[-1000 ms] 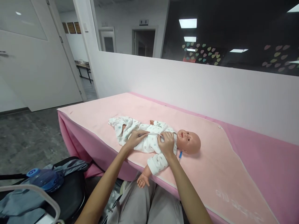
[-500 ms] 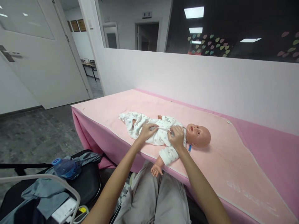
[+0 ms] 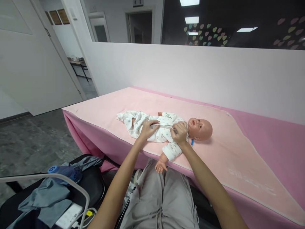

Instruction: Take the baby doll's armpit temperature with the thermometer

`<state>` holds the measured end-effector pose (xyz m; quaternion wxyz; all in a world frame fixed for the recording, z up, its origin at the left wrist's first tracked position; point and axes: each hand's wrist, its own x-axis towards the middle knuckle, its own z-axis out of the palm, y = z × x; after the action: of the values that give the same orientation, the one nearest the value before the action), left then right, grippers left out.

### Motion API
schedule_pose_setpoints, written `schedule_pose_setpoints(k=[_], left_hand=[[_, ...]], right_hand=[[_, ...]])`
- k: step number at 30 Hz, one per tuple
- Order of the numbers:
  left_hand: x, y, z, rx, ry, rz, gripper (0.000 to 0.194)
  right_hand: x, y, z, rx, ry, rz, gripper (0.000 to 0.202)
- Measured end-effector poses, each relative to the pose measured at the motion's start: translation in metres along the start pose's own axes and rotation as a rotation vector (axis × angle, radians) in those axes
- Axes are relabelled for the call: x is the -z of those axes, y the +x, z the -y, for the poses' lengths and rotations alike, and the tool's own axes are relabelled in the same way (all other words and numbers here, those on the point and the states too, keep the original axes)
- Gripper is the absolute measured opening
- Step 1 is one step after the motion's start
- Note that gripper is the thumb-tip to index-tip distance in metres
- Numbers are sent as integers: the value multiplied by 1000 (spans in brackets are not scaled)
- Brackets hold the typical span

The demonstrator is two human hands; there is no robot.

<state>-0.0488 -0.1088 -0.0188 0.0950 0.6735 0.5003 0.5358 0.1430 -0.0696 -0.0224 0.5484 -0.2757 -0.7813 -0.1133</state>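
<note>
A baby doll (image 3: 200,129) lies on its back on the pink-covered table, its head to the right and its legs to the left. It wears a white patterned romper (image 3: 160,137). Over the doll's belly, my left hand (image 3: 148,129) pinches a narrow white edge or strip of the romper. My right hand (image 3: 179,132) is closed on the same strip near the doll's chest. Between my hands the strip is drawn taut; whether it is a hem or a tie I cannot tell. The doll's near arm (image 3: 162,163) hangs past the table edge.
The pink cover (image 3: 238,152) drapes over the table's front edge. A small blue tab (image 3: 192,142) lies below the doll's neck. At lower left, a black chair (image 3: 94,181) holds grey cloth (image 3: 45,194), a blue bottle (image 3: 66,173) and a white box (image 3: 69,216). A white wall stands behind.
The view has shifted slightly, so the table and doll appear a little higher and further left. Both hands keep hold of the romper's strip, which looks a bit more stretched.
</note>
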Motion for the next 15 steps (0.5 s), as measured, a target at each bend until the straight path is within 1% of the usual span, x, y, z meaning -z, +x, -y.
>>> schedule_pose_setpoints(k=[2,4,6,8,9,11,13,15], left_hand=[[-1,0,0,-2,0,-11,18],[0,-1,0,4,24,-9,17],[2,-2,0,22,40,-4,16],[5,-5,-2,27,38,-8,17],[7,-6,-3,25,38,-2,18],[12,-7,-10,16,39,15,23],[15,-4,-23,-13,51,21,28],[13,6,-38,-64,78,3,29]], right_hand=[[0,2,1,-27,-59,33,18],[5,7,5,-59,-136,104,14],[16,9,13,-82,-212,186,11],[35,5,24,-120,-271,238,19],[46,0,29,-157,-294,249,24],[70,-17,38,-287,-346,265,27],[91,-38,45,-452,-446,338,24],[105,-59,49,-587,-569,440,23]])
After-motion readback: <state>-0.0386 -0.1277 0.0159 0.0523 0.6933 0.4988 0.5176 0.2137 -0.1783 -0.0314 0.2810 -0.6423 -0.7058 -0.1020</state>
